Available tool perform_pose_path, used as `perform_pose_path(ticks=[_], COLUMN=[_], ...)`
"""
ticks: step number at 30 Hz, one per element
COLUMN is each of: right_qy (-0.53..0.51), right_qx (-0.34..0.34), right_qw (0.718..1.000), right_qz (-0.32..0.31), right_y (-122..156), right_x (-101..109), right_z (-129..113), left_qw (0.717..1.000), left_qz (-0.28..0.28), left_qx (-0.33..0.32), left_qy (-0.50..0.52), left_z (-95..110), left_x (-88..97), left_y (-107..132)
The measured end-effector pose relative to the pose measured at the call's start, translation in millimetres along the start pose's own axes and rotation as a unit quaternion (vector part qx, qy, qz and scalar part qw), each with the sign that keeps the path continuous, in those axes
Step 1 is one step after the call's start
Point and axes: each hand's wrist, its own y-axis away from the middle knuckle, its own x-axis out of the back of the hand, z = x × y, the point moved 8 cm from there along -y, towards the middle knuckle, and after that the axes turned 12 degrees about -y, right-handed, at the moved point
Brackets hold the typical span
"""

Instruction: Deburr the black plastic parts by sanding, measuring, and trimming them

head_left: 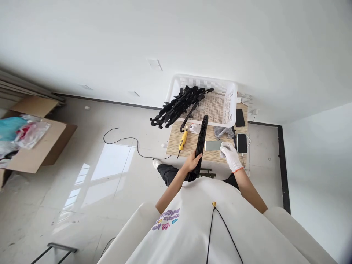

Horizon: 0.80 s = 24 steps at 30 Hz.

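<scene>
My bare left hand (192, 161) is closed around a long black plastic strip (202, 137), which stands nearly upright in front of my body. In a white glove with an orange cuff, my right hand (231, 156) pinches the right end of a flat grey rectangular piece (212, 145) with a pale left edge. The grey piece is to the right of the strip, with a small gap between them. Left of the strip, a yellow electric hand tool (183, 140) lies on the small wooden table (173, 146). Its exact kind I cannot make out.
A white plastic basket (232, 106) at the table's back holds several black strips (181, 104) that overhang its left side. A grey cloth (223, 132), a phone (242, 143) with a cable and a black slab (240, 117) lie right. An open cardboard box (41, 146) stands far left.
</scene>
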Motion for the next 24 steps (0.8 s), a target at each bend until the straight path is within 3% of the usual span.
perform_pose_path(ticks=[5, 11, 20, 24], right_qy=[-0.081, -0.06, 0.078, 0.106], right_qx=[-0.036, -0.081, -0.037, 0.003], right_qw=[0.995, 0.994, 0.995, 0.994], right_qz=[0.045, 0.05, 0.053, 0.028], right_y=[-26, -41, -76, -94], right_x=[24, 41, 79, 78], right_z=[51, 94, 115, 113], left_qw=[0.994, 0.98, 0.956, 0.949], left_qz=[0.024, 0.057, 0.098, 0.104], left_qx=[-0.012, -0.026, -0.026, -0.022], left_qy=[-0.102, -0.19, -0.275, -0.297], left_z=[-34, -61, -83, -95], left_x=[-8.2, -11.9, -29.5, -36.0], left_y=[-21, -40, -111, -126])
